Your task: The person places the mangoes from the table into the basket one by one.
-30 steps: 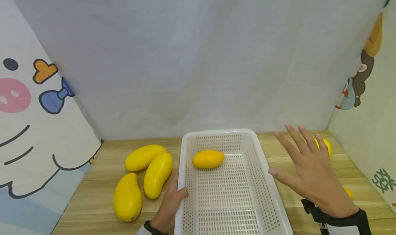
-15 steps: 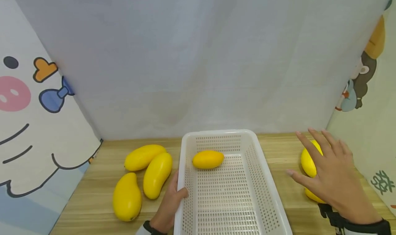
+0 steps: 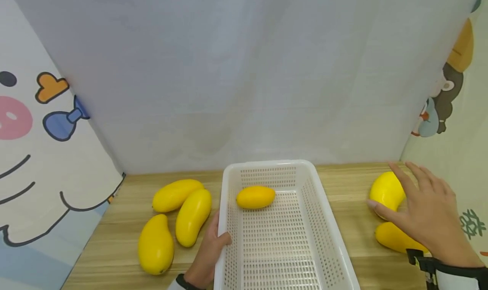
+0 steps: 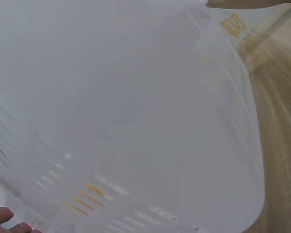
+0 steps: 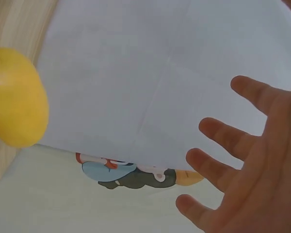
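My left hand (image 3: pixel 209 255) grips the left side of a white perforated plastic basket (image 3: pixel 282 241), thumb over the rim. Inside the basket, toward its far left, lies one mango (image 3: pixel 255 197). The left wrist view is mostly filled by the basket wall (image 4: pixel 126 107), with a few fingertips (image 4: pixel 1 214) at lower left. My right hand (image 3: pixel 432 216), fingers spread and holding nothing, hovers at the right over two yellow mangoes, a far one (image 3: pixel 383 191) and a near one (image 3: pixel 396 238), both partly hidden by it. In the right wrist view, a mango (image 5: pixel 17 97) appears apart from the spread fingers (image 5: pixel 228 138).
Left of the basket, three more mangoes lie on the wooden table (image 3: pixel 110 247): one at the back (image 3: pixel 177 195), one beside the basket (image 3: pixel 193 218) and one nearer (image 3: pixel 155 244). A pale cloth wall (image 3: pixel 244 90) stands behind, with printed panels at both sides.
My right hand has moved to the right, away from the basket, uncovering more of the two mangoes there. The left hand and basket stay put.
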### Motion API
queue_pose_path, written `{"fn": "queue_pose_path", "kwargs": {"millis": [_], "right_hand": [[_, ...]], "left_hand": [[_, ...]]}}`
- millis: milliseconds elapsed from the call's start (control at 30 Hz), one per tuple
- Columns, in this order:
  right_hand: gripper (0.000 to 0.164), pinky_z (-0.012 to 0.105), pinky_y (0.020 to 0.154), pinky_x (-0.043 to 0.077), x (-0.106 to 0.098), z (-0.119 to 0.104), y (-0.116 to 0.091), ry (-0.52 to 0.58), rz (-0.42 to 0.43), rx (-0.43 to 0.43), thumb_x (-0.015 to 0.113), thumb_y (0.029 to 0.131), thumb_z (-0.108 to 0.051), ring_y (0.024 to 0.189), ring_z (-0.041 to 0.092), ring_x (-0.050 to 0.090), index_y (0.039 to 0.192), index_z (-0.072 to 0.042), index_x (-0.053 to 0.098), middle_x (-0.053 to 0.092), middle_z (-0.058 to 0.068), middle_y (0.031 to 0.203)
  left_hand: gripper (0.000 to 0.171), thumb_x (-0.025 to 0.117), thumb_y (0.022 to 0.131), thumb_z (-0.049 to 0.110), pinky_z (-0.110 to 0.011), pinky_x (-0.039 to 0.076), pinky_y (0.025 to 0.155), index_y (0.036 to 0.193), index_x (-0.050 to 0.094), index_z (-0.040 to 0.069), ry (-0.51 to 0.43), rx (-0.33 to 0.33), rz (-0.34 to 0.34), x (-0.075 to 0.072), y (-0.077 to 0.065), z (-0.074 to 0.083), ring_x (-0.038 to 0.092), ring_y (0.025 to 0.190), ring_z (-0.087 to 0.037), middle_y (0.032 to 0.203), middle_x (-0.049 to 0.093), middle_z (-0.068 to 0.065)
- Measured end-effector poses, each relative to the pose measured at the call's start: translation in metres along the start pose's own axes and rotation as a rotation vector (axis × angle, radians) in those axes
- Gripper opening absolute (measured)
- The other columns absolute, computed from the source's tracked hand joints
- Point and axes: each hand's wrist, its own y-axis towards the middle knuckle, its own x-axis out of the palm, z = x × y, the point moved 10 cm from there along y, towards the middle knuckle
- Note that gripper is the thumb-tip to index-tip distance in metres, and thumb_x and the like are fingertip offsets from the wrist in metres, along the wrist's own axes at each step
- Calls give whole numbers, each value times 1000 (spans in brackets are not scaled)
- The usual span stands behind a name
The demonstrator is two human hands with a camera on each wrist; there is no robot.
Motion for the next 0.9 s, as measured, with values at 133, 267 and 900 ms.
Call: {"fn": "queue_pose_path", "kwargs": {"millis": [133, 267, 900], "right_hand": [[99, 72, 93, 11, 7, 14, -5, 1, -36, 32, 65, 68, -65, 120, 55, 22, 146, -16, 27, 28, 29, 139], [97, 73, 92, 13, 19, 22, -10, 7, -84, 32, 62, 71, -66, 118, 54, 24, 144, -12, 28, 29, 31, 136], [92, 66, 71, 37, 66, 51, -36, -49, -270, 20, 56, 70, -74, 99, 53, 43, 128, -3, 46, 46, 33, 121]], "left_hand": [[86, 38, 75, -9, -51, 29, 99, 148, 10, 27, -8, 1, -7, 1, -1, 0, 27, 129, -35, 150, 20, -13], [85, 38, 75, -7, -51, 31, 97, 148, 10, 27, 4, -17, 16, -1, -1, -1, 30, 127, -36, 149, 21, -13], [86, 39, 75, -8, -52, 31, 98, 148, 9, 27, 2, -14, 10, -2, 0, -2, 28, 128, -36, 150, 19, -11]]}}
